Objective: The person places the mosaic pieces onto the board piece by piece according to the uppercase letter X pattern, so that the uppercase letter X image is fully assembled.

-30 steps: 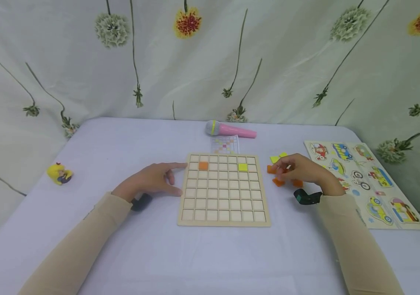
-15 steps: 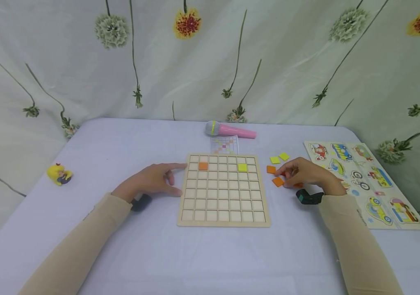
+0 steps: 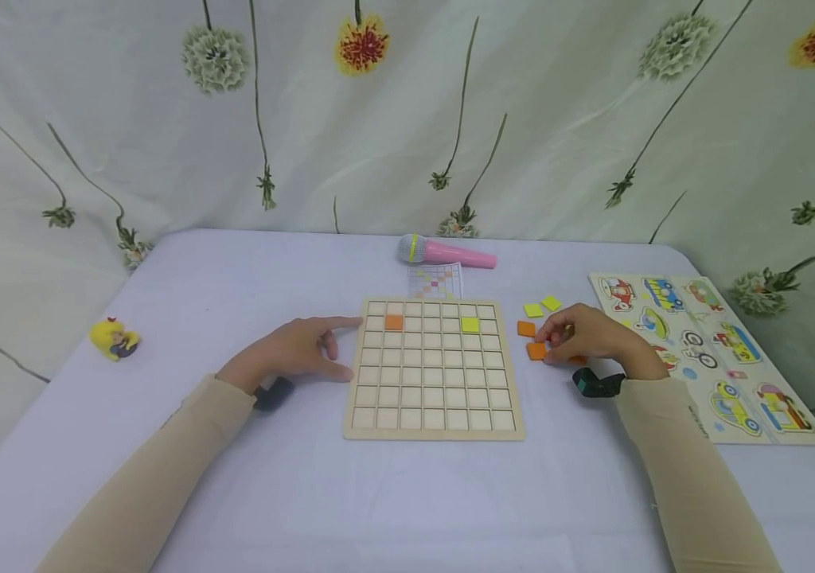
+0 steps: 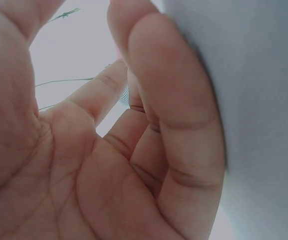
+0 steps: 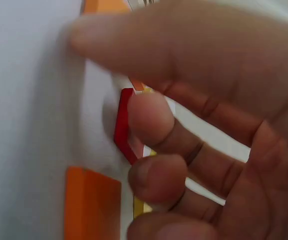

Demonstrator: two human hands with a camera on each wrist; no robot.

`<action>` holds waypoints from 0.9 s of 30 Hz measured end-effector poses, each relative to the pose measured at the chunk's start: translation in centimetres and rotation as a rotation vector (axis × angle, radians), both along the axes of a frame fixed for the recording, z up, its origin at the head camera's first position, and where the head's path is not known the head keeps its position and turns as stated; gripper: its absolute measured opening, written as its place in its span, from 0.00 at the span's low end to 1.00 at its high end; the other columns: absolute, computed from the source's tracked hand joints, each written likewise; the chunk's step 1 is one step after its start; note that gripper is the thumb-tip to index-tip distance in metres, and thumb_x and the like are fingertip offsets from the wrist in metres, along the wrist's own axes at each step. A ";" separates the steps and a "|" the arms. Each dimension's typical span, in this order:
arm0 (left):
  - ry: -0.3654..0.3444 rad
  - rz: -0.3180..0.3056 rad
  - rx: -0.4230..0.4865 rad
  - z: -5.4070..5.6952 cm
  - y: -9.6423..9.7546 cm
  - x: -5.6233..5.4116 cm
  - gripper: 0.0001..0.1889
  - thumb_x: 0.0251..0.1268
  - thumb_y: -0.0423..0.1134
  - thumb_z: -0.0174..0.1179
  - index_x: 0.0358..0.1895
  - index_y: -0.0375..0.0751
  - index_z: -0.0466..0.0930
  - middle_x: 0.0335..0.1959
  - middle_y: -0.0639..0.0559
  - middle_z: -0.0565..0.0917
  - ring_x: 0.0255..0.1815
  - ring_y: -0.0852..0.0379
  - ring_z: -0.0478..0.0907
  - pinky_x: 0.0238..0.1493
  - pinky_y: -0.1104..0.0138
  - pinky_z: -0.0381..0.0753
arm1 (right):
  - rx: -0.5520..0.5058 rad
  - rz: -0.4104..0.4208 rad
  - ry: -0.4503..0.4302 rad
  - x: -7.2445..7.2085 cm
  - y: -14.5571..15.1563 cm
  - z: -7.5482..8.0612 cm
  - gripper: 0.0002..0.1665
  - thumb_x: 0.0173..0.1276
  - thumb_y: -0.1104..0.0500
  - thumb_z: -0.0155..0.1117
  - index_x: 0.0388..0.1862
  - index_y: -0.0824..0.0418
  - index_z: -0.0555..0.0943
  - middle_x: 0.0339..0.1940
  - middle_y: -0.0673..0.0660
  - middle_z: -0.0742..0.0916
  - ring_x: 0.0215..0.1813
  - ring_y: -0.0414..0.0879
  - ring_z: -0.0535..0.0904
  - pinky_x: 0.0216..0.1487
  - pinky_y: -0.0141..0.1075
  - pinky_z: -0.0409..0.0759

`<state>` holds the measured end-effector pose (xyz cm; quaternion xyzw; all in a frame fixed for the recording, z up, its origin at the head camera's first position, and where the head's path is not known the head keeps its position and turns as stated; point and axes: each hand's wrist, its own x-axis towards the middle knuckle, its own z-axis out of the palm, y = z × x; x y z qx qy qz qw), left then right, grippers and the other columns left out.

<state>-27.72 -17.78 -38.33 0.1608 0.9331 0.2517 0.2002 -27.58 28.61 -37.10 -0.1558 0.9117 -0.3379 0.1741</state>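
My left hand (image 3: 300, 350) rests beside the wooden grid board (image 3: 433, 431), its straight index finger and thumb touching the board's left edge. In the left wrist view, its other fingers (image 4: 183, 100) are curled over the palm. To the right of the board, my right hand (image 3: 586, 334) has its thumb and index finger at the right side of an orange tile (image 3: 535, 351) and pinches it low against the table; the thumb hides part of this contact. Under that hand lie a red tile (image 5: 123, 122) and another orange tile (image 5: 94, 205). The board carries an orange tile (image 3: 394, 322) and a yellow-green tile (image 3: 469, 325).
Beyond the right hand are an orange tile (image 3: 525, 329) and two yellow-green tiles (image 3: 533, 310). A printed pattern card (image 3: 435, 280) and a pink toy microphone (image 3: 450, 253) lie behind the board. A picture puzzle board (image 3: 715, 358) occupies the right, a small figurine (image 3: 115, 338) the left.
The orange tile at my right fingertips has turned from a slant to nearly square with the board and shifted slightly left. My left hand has stayed put.
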 end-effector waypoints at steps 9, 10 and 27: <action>0.007 -0.012 0.011 -0.2 -0.2 -0.1 0.49 0.61 0.50 0.81 0.85 0.48 0.66 0.41 0.50 0.82 0.41 0.52 0.75 0.45 0.60 0.74 | 0.024 0.050 0.078 0.2 -1.0 0.4 0.11 0.63 0.64 0.79 0.43 0.66 0.87 0.37 0.52 0.86 0.38 0.49 0.75 0.37 0.36 0.74; 0.009 -0.013 0.013 -0.2 -0.2 -0.1 0.49 0.61 0.50 0.81 0.85 0.48 0.67 0.41 0.50 0.82 0.40 0.52 0.75 0.44 0.60 0.74 | 0.013 0.050 0.082 0.3 -1.1 0.4 0.11 0.63 0.65 0.78 0.43 0.66 0.87 0.38 0.53 0.87 0.39 0.48 0.76 0.37 0.36 0.75; 0.005 -0.023 0.025 -0.2 -0.3 -0.1 0.49 0.62 0.49 0.80 0.85 0.48 0.66 0.42 0.49 0.82 0.32 0.54 0.73 0.40 0.61 0.74 | -0.322 -0.055 0.047 0.2 -3.2 -0.4 0.16 0.67 0.66 0.75 0.52 0.71 0.84 0.36 0.54 0.90 0.34 0.43 0.79 0.33 0.34 0.75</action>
